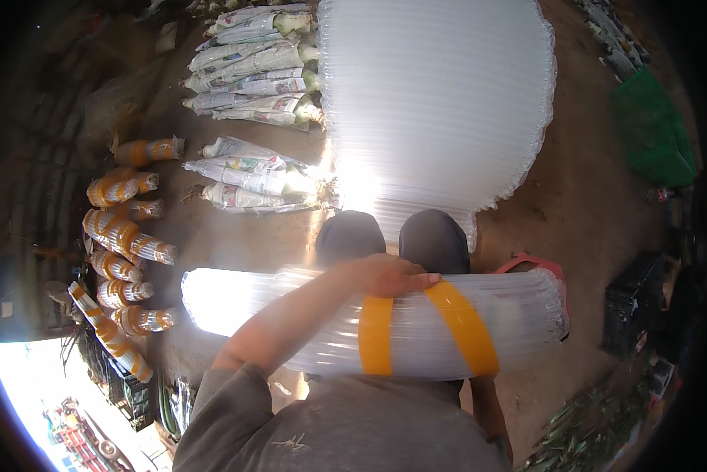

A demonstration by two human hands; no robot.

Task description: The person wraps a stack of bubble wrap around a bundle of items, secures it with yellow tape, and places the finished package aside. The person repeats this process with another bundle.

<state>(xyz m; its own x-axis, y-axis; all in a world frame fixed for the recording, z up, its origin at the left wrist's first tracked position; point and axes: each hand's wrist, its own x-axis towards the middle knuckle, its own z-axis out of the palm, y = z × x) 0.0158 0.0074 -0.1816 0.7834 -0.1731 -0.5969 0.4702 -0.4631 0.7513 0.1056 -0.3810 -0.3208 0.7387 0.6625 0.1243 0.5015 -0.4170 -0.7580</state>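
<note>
Across my lap lies a thick roll of clear ribbed plastic wrap [306,348], with two bands of orange packing tape [377,336] around its middle. My left hand [396,276] is laid over the far side of the roll at the top of the tape bands, its thumb beside the right-hand band. Most of its fingers are hidden behind the roll. Only my right forearm [488,404] shows, going under the roll's near side; the right hand is out of sight. Beyond my knees spreads a large sheet of ribbed clear plastic [442,106].
Left of the sheet lie several newspaper-wrapped plants [253,82], pale bases and roots showing. Farther left are several orange-taped bundles [129,236]. A red plastic object [524,259] sits behind the roll. On the right are a green crate [651,130], a black box [631,301] and cut leaves [583,425].
</note>
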